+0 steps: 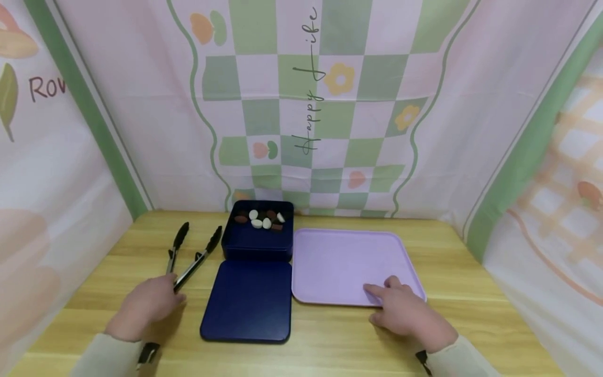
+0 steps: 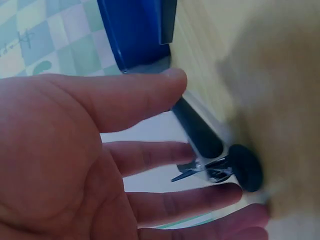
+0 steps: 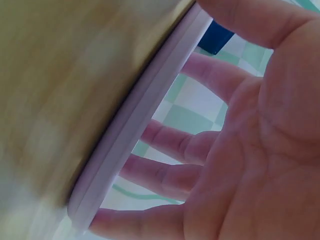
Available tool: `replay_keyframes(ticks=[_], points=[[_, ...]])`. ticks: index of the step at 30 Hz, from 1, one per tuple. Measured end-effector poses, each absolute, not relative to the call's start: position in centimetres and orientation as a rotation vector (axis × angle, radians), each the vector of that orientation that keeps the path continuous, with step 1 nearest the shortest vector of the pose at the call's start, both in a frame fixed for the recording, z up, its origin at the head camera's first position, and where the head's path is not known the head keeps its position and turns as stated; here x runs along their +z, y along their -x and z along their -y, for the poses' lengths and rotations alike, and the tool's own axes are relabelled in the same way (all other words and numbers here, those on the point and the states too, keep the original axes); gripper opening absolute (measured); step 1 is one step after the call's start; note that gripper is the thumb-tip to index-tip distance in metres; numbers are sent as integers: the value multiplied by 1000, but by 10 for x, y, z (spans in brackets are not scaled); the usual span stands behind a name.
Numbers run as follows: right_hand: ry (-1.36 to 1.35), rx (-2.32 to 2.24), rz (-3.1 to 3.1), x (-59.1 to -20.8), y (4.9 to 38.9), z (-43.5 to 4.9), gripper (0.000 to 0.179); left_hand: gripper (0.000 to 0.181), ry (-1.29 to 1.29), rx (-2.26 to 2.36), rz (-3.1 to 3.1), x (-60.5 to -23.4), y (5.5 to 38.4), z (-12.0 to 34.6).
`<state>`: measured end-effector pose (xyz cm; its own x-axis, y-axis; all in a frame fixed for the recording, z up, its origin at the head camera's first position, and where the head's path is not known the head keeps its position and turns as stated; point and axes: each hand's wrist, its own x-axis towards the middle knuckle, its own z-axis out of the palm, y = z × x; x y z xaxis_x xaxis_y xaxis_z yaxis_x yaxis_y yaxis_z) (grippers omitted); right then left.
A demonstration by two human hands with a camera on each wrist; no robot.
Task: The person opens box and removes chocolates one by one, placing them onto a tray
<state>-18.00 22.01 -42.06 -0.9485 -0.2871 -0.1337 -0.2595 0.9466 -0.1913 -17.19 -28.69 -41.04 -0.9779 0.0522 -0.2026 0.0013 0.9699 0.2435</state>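
My left hand (image 1: 149, 302) is over a pair of metal tongs with black tips (image 1: 192, 269), which lie spread on the table at the left. In the left wrist view, the thumb and fingers (image 2: 165, 205) reach out straight on either side of the tongs' dark handle (image 2: 200, 130). Part of the tongs is hidden under the hand. At the front right of a flat lilac tray (image 1: 339, 262), my right hand (image 1: 407, 314) has its index finger over the tray. Seen from the right wrist, its fingers (image 3: 165, 172) extend to the tray's rim (image 3: 140, 107), with the thumb above.
A dark blue box (image 1: 258, 243) stands at the back centre, holding several small white and brown pieces (image 1: 256, 223). Its flat dark blue lid (image 1: 249, 301) lies just in front. The wooden table (image 1: 339, 340) backs onto a patterned curtain (image 1: 264, 84), with more cloth at both sides.
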Motion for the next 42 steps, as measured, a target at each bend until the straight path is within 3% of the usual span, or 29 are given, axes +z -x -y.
replay_keyframes(ticks=[9, 12, 25, 30, 36, 42], points=[[429, -294, -2936, -420, 187, -222, 68, 12, 2, 358, -2981, -416, 175, 286], [434, -304, -2932, -420, 189, -222, 68, 9, 30, 390, -2986, -415, 176, 286], [417, -323, -2914, -420, 186, -223, 68, 5, 135, 443, -3002, -412, 179, 291], [403, -333, -2917, -420, 184, -223, 68, 29, 143, 482, -3025, -397, 176, 294], [390, -337, -2922, -421, 183, -222, 68, 16, 196, 596, -3030, -381, 172, 307], [373, -322, -2927, -421, 185, -221, 71, 38, 330, 748, -3149, -364, 169, 321]])
